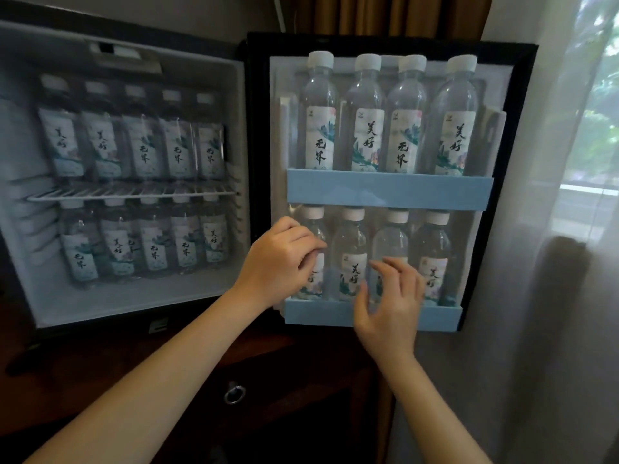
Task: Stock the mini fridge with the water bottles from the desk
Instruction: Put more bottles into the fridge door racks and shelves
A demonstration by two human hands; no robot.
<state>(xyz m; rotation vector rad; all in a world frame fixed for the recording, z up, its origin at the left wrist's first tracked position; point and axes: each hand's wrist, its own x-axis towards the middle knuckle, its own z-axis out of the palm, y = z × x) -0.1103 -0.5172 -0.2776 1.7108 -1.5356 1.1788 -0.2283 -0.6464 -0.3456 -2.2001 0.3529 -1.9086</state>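
Note:
The mini fridge (134, 303) stands open, its door (522, 128) swung out to the right. Clear water bottles with white caps and printed labels fill both inner levels and both blue door shelves. My left hand (281, 262) grips the leftmost bottle (315, 222) on the lower door shelf (318, 313), its fingers curled against the bottle's side. In front of the third bottle (390, 236) on that shelf is my right hand (392, 303), with fingers loosely spread and fingertips touching its label. The upper door shelf (388, 192) holds a full row of bottles.
A white wire rack (134, 192) splits the fridge interior into two levels. The fridge sits on a dark wooden cabinet with a metal ring pull (234, 393). A sheer curtain (552, 296) hangs just right of the door, with a window (599, 128) behind it.

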